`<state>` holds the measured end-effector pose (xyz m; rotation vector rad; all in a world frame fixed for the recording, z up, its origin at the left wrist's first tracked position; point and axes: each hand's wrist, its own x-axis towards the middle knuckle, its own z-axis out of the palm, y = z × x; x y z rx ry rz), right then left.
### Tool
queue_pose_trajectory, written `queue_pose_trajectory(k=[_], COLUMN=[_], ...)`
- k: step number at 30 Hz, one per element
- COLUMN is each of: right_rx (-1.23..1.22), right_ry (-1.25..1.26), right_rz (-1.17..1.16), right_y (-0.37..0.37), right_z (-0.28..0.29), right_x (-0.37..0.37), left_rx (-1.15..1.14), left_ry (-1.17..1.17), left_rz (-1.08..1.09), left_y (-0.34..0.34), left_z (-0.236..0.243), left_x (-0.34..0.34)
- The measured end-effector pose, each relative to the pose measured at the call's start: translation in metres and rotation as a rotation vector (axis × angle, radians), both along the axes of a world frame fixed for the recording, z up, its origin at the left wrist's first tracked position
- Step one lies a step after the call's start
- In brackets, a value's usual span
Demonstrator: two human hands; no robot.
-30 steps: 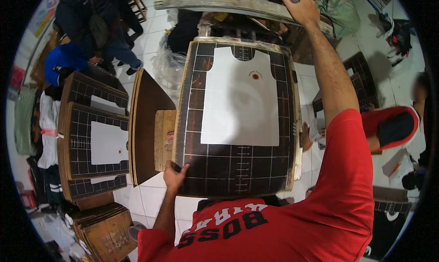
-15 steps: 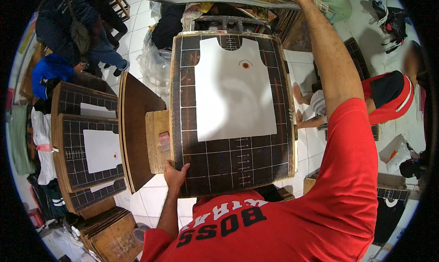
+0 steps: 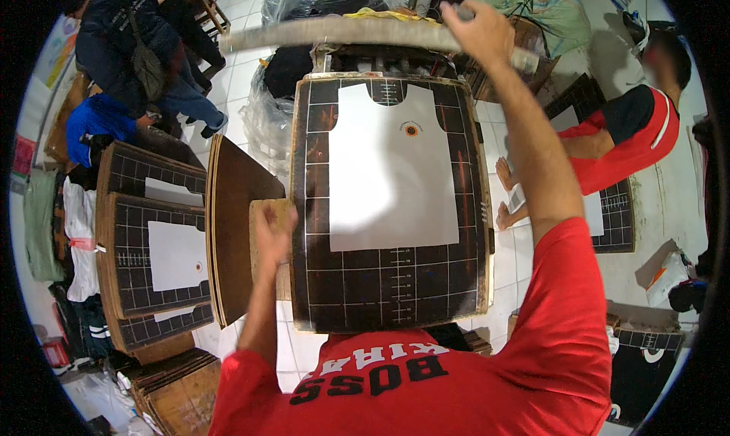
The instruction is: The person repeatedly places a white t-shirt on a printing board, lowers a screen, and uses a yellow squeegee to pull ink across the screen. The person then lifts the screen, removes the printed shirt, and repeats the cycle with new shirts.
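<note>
In front of me a black gridded printing board (image 3: 449, 284) carries a white sleeveless shirt panel (image 3: 388, 185). A small round orange and dark print (image 3: 411, 131) sits on its upper right. Beyond the board's far edge a wooden-edged frame (image 3: 342, 37), likely a print screen, is raised and seen nearly edge-on. My right hand (image 3: 487, 37) is closed on the right part of that frame. My left hand (image 3: 272, 234) is beside the board's left edge, over a light wooden block (image 3: 262, 208); motion blurs its fingers.
Tall brown boards (image 3: 236, 231) lean at the left, beside gridded boards (image 3: 129, 253) with white panels. A person in dark clothes (image 3: 125, 41) stands far left. Another in red (image 3: 623, 147) crouches at right. Plastic bags (image 3: 266, 124) lie behind the board.
My left hand has left the board's near left corner and moved away to the wooden block. The raised frame now shows as a thinner strip, my right hand still on it.
</note>
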<state>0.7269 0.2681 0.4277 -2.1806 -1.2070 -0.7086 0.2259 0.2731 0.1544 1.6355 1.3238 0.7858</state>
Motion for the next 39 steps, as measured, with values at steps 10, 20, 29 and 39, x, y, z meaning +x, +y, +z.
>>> queue_pose_trajectory(k=[10,20,29,39], right_rx=[-0.259,-0.334,-0.391,-0.315], right_ry=[0.129,0.348,0.244,0.254], right_rz=[0.336,0.427,0.389,0.422], right_y=[-0.117,-0.064,-0.04,-0.02], right_z=[-0.242,-0.284,-0.293,-0.292], right_x=[-0.075,-0.01,0.001,0.02], left_rx=[-0.925,0.696,0.606,0.59], left_ry=[-0.963,0.526,0.634,0.624], left_rz=[0.48,-0.307,-0.308,-0.312], left_y=[0.094,0.047,0.046,0.047], left_z=[0.014,-0.065,-0.077,-0.076], left_x=[0.119,0.124,0.132,0.131])
